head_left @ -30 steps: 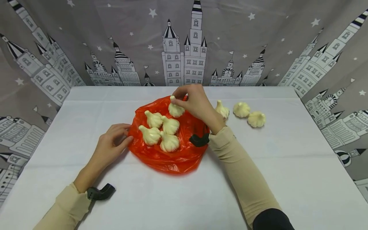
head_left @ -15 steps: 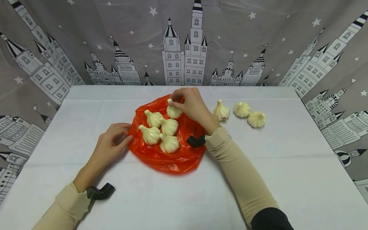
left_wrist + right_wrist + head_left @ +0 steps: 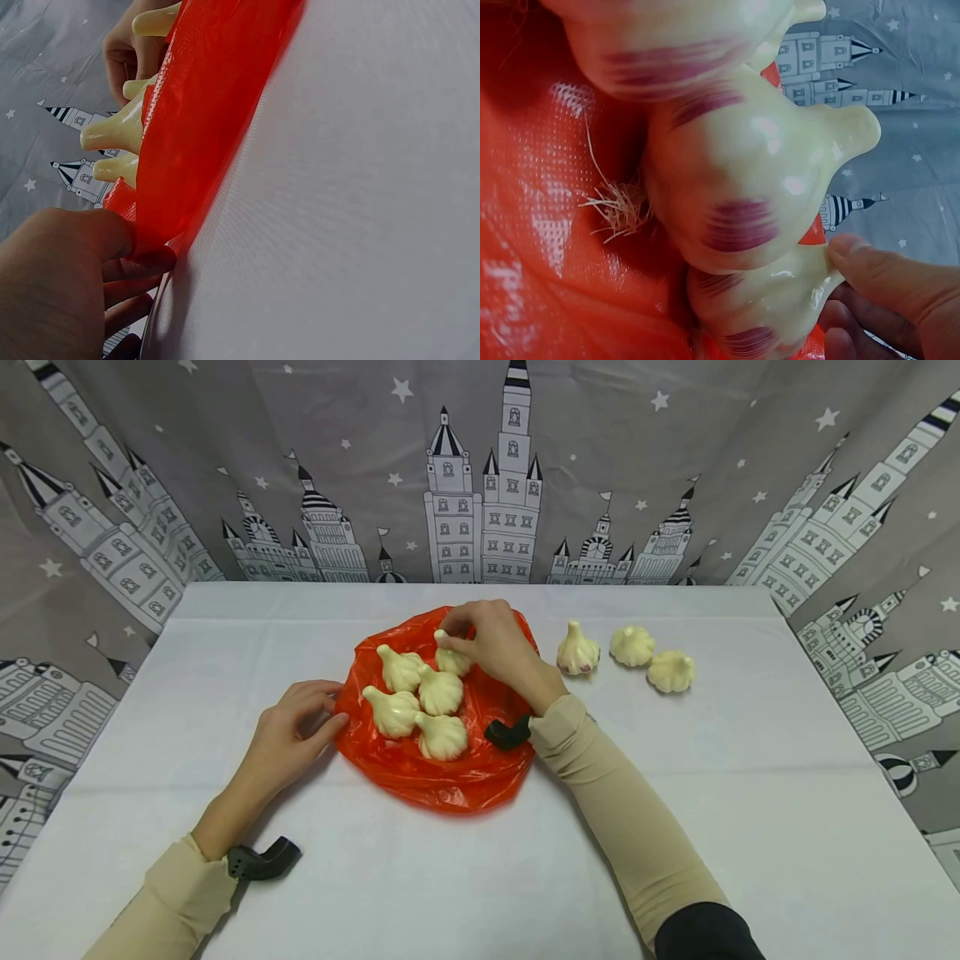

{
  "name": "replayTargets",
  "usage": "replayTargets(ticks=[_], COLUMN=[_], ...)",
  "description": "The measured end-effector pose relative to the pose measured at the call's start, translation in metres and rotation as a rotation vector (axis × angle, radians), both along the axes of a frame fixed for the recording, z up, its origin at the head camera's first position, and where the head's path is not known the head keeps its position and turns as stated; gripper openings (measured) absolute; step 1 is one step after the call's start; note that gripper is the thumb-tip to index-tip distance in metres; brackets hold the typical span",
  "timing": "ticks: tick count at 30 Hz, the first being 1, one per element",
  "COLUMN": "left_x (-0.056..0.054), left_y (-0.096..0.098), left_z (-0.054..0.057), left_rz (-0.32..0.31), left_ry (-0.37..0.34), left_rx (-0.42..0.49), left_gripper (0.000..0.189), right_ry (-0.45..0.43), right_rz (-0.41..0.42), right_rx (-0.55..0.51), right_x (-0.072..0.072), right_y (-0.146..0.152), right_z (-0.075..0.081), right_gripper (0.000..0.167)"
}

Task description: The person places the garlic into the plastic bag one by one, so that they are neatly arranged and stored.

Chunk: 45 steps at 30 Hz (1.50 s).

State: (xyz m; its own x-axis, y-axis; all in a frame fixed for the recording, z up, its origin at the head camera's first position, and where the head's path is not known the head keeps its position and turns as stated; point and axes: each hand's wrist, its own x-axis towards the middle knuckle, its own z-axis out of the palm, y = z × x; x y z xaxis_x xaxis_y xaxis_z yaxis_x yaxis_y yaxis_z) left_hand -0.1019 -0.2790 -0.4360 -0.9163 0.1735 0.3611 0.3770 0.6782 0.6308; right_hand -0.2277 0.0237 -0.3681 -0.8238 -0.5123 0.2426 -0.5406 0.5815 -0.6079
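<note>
Garlic bulb (image 3: 453, 662) pinched by its stem at the far half of a red bag (image 3: 465, 789)

Beige sleeves (image 3: 622, 827) reach in over the near part of the white table (image 3: 420, 893), each with a black device (image 3: 264, 860) at the cuff. The left hand (image 3: 283, 735) pinches the bag's left rim between thumb and fingertips. The bag lies spread just short of the table's far edge, roughly midway between its left and right edges. Four other bulbs (image 3: 441, 692) cluster on it, stems leaning toward the far left corner. Just beyond is the held bulb, stem up and tipped slightly left, its long axis near upright; whether its base touches the bag cannot be told. The right hand (image 3: 491, 643) pinches that stem with thumb and fingertips. Toward the far right corner, one loose bulb (image 3: 577, 652) stands stem up; two more bulbs (image 3: 671, 672) lie side by side to its right. Beyond the far edge hangs a grey curtain (image 3: 360, 418) printed with castles and stars.
</note>
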Motion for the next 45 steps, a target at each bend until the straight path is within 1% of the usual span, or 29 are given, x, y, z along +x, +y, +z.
replayTargets(ticks=[7,16,22,27,33,36,40,45], left_x=[0.0,0.0,0.0,0.0,0.0,0.001,0.0,0.0], left_y=[0.0,0.0,0.002,0.001,0.0,0.0,0.001,0.001], left_z=[0.0,0.0,0.0,-0.001,-0.001,0.0,0.0,-0.002], left_rz=[0.003,-0.004,0.007,0.004,0.009,0.008,0.004,0.005], left_ry=[0.0,0.009,-0.008,-0.008,-0.001,-0.003,-0.005,0.007], left_rx=[-0.008,-0.001,-0.015,-0.014,-0.017,-0.017,-0.018,-0.018], left_gripper=[0.006,0.006,0.005,0.005,0.004,0.004,0.004,0.005], right_ry=[0.018,0.044,0.067,0.089,0.091,0.1,0.114,0.121], right_rz=[-0.006,-0.015,-0.031,-0.061,-0.094,-0.115,-0.169,-0.236], right_rx=[-0.008,-0.039,-0.044,-0.044,-0.051,-0.09,-0.146,-0.149], right_x=[0.002,0.005,0.007,0.009,0.01,0.008,0.007,0.008], right_y=[0.004,0.01,0.018,0.029,0.048,0.064,0.09,0.115], right_z=[0.003,0.008,0.007,0.008,0.011,0.012,0.015,0.015], right_gripper=[0.019,0.013,0.012,0.009,0.011,0.012,0.013,0.014])
